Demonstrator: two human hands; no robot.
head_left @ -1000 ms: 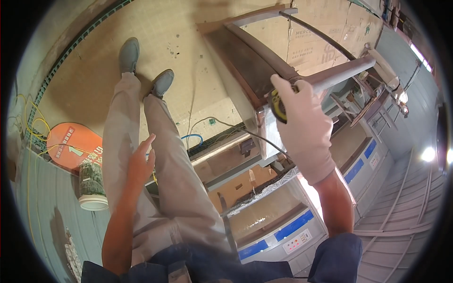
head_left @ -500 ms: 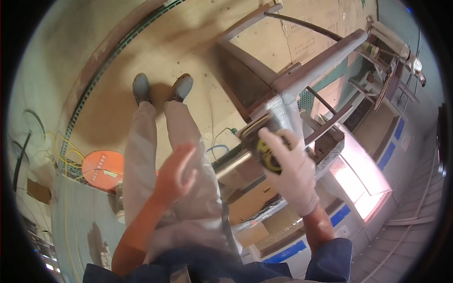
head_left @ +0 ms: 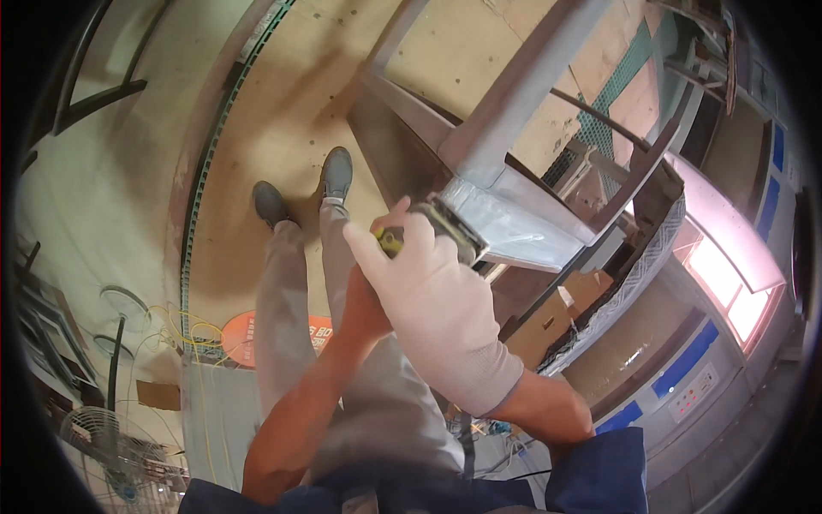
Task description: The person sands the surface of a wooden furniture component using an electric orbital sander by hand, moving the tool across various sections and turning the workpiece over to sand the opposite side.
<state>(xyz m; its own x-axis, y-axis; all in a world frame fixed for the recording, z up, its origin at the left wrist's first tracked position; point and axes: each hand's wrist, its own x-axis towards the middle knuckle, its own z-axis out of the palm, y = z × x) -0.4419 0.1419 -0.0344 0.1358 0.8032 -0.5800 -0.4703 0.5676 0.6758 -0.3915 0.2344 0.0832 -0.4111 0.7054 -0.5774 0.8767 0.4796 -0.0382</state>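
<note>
1 gloved right hand (head_left: 424, 295) grips a black-and-yellow tool (head_left: 451, 224) near the chair frame (head_left: 514, 94), finished and remaining surfaces indistinguishable, the left hand (head_left: 366, 304) partly hidden, grip unclear.

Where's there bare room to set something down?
The tan floor beyond the shoes, between the green edging strip and the wooden frame, looks bare. It's crowded where the left hand and gloved right hand crowd the black-and-yellow tool, beside the frame's silver-wrapped end.
</note>
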